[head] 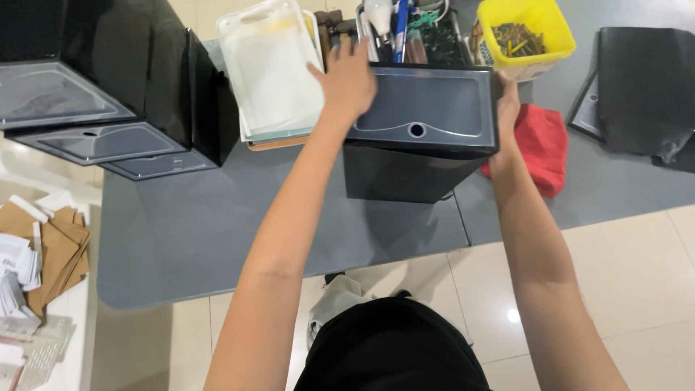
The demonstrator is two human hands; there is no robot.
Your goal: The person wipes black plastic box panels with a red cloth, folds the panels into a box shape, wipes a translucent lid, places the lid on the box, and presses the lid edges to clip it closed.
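Observation:
A black plastic drawer (423, 116) with a round finger hole in its front stands on a black drawer cabinet (394, 174) on the grey mat. Tools and pens fill the drawer's inside (405, 32). My left hand (347, 80) grips the drawer's left side near the back corner. My right hand (505, 101) holds its right side, the fingers hidden behind the wall.
A stack of black drawer units (108, 94) stands at the left. White cutting boards (268, 69) lie beside the drawer. A yellow tub (528, 36) of small parts, a red cloth (543, 145) and black panels (637, 87) lie at the right. Brown cardboard pieces (51, 253) sit far left.

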